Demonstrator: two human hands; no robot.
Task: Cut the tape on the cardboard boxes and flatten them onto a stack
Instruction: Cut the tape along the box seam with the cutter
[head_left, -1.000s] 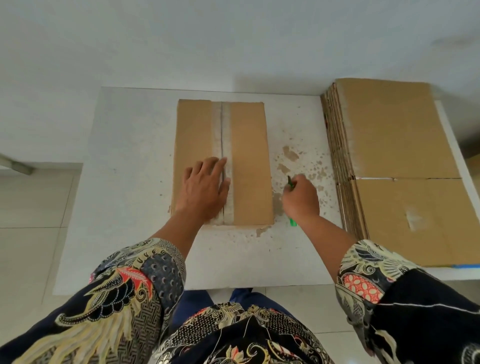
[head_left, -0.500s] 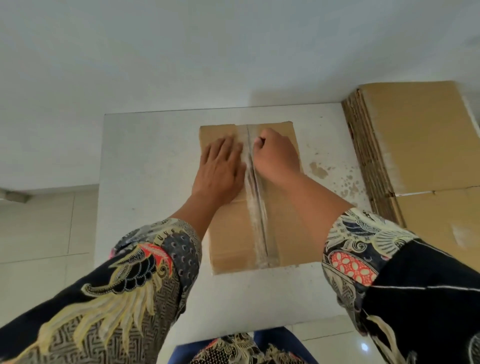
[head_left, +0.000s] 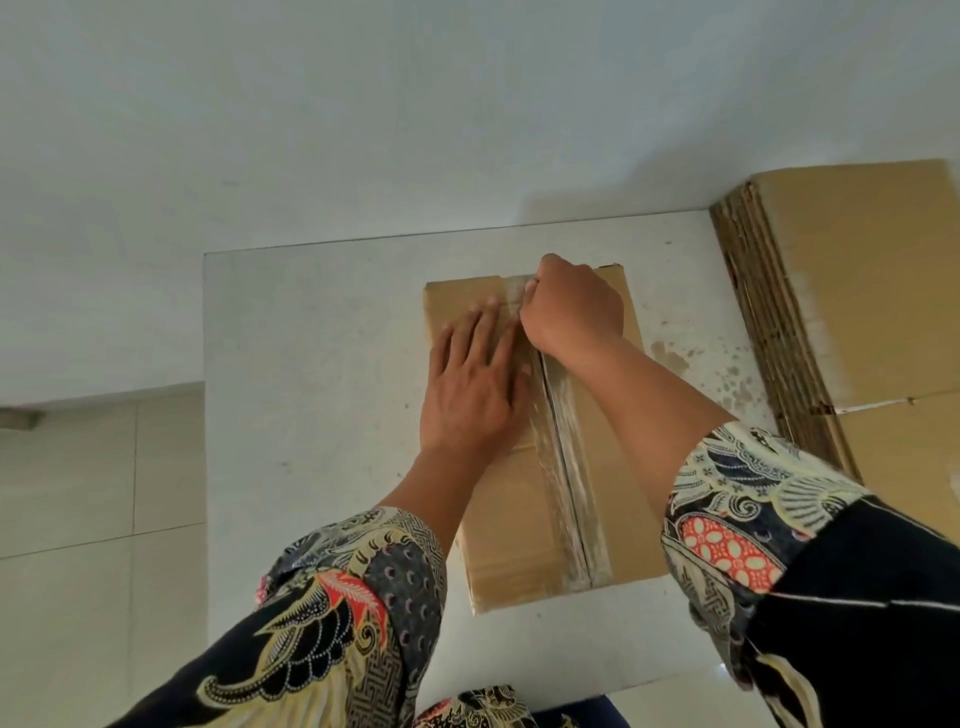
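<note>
Head camera, looking down: a brown cardboard box lies flat on a white table, its long axis running from the near edge of the table away toward the far wall, leaning slightly to the left as it recedes. A strip of clear tape runs the length of the box along its centre seam, following the same axis.

The left hand lies palm down on the box just left of the tape, fingers straight and spread, pointing toward the far end. The right hand is curled into a fist at the far end of the seam, beside the left fingertips; its knuckles hide whatever it may be gripping, so what it is clamped on cannot be told. Both forearms emerge from dark patterned sleeves.

At the right of the table, well apart from the box, stands a stack of flattened cardboard, its layered edges facing the box. Brown flecks mark the tabletop between the two.
</note>
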